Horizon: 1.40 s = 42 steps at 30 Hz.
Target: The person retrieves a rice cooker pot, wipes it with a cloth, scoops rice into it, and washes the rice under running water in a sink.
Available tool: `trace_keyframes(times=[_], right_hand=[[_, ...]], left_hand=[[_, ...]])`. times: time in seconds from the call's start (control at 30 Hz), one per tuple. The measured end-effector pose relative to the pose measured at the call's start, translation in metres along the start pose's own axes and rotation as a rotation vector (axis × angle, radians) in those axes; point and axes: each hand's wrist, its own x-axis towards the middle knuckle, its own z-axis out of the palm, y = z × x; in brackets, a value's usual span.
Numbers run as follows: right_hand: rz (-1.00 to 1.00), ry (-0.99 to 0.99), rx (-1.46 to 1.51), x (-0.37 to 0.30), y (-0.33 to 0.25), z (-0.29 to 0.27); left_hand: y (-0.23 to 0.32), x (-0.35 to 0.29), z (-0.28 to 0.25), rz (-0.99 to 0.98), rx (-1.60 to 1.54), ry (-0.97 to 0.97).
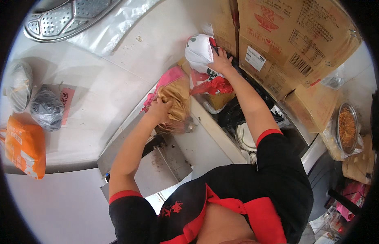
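Observation:
My left hand [160, 110] presses on a clear bag of brown dried strips [176, 99] that lies at the counter's edge, over a pink cloth [170, 77]. My right hand [220, 62] reaches further back and grips a white, red and green printed bag [201, 53]. That bag stands against the cardboard boxes [287, 36]. Below it a crumpled red plastic bag [214, 86] rests on a small brown carton [220, 100]. Both forearms come up from my black top with red cuffs.
On the white counter [100, 89] at left lie an orange packet [24, 148], a dark grey tied bag [46, 109] and a clear bag [18, 84]. A perforated metal tray [61, 18] sits at the back. A round metal dish of shredded food [347, 128] stands at right.

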Motion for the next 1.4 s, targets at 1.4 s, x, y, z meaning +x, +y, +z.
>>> trace_keyframes(times=[1.4], right_hand=[[0.540, -0.356, 0.235, -0.359, 0.265, 0.334]], left_hand=[[0.067, -0.190, -0.063, 0.103, 0.254, 0.627]])
